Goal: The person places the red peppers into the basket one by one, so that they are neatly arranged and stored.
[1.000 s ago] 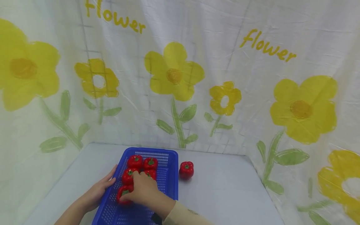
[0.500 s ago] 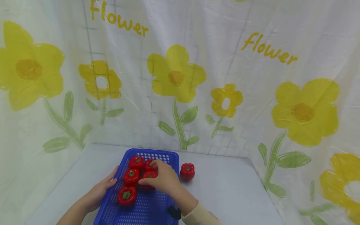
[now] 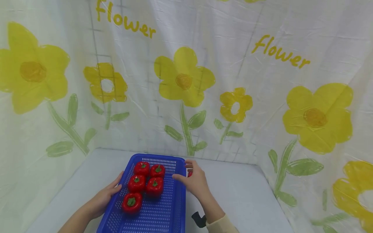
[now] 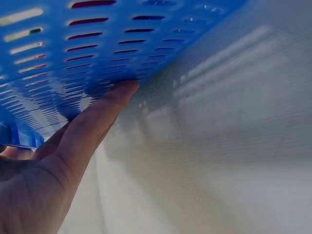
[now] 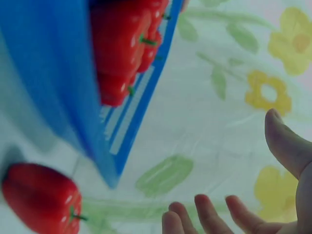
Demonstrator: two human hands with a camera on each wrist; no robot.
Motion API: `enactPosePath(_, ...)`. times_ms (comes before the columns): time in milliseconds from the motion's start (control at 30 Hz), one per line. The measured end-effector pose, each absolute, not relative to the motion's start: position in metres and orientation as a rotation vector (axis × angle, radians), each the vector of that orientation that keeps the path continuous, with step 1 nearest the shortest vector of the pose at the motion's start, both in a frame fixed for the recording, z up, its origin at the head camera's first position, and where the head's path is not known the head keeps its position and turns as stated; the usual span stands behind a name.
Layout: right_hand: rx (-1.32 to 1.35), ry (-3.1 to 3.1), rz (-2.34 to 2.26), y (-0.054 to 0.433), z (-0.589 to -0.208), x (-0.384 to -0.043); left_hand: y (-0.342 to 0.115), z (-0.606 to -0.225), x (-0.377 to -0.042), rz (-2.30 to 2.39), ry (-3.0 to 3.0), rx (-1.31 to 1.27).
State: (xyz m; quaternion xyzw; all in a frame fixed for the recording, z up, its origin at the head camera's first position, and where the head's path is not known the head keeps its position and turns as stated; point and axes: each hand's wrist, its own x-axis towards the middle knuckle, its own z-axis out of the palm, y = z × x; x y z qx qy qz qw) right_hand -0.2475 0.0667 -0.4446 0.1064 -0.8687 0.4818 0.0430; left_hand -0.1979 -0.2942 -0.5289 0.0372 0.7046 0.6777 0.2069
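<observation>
A blue plastic basket point(image 3: 157, 213) with slotted walls holds several red bell peppers point(image 3: 137, 183) with green stems, grouped in its left and far part. My left hand point(image 3: 100, 200) holds the basket's left side, thumb at the rim. In the left wrist view its fingers point(image 4: 92, 124) lie along the outer wall. Just past the right rim is my right hand point(image 3: 198, 183), thumb and fingers spread, with nothing gripped. One loose bell pepper point(image 5: 44, 197) lies on the table outside the basket; in the head view the right hand covers most of it.
The white table point(image 3: 242, 194) extends right of the basket. Behind it hangs a pale curtain point(image 3: 140, 129) painted with yellow flowers. A black piece point(image 3: 199, 220) shows at the right wrist, beside a cream sleeve point(image 3: 222, 226).
My right hand has moved from over the peppers in the basket, rightward across the rim to the loose pepper. A fifth pepper is now fully uncovered in the basket. The left hand stays put.
</observation>
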Motion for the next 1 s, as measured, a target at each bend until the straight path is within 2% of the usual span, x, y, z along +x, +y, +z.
enactPosePath(200, 0.173, -2.668, 1.419, 0.087, -0.453, -0.261, -0.295, -0.529, -0.197, 1.886, 1.966, 0.109)
enactPosePath(567, 0.116, -2.688, 1.443, 0.116, -0.489, -0.292, -0.295, -0.528, -0.198, 1.898, 1.952, 0.100)
enactPosePath(1000, -0.013, -2.790, 1.579, 0.124, -0.520, -0.305, -0.294, -0.528, -0.197, 1.894, 1.948, 0.098)
